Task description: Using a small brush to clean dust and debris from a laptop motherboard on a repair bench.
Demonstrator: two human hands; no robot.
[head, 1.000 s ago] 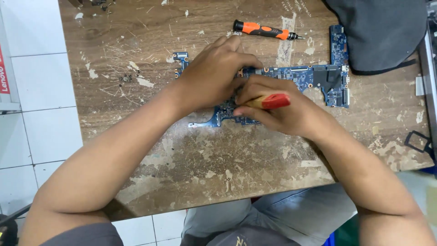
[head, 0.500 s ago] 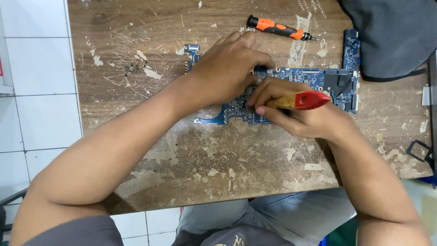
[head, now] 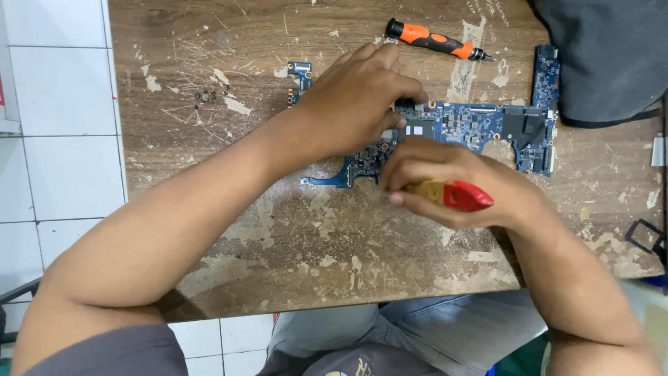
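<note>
We see a worn wooden counter [head: 278, 264] with a dark bag [head: 605, 56] at its far right corner. A blue circuit board [head: 480, 125] lies flat on the counter, already out of any case, so it looks like the work is well along. Our left hand [head: 355, 104] rests curled on the board, pressing it down and holding nothing. Our right hand [head: 452, 181] is closed around a tool with a red and yellow handle [head: 456, 195]. Its tip is hidden under the fingers. An orange screwdriver [head: 435, 40] lies apart, untouched. Tiny screws [head: 207, 95] sit near the left edge; they are hard to make out.
</note>
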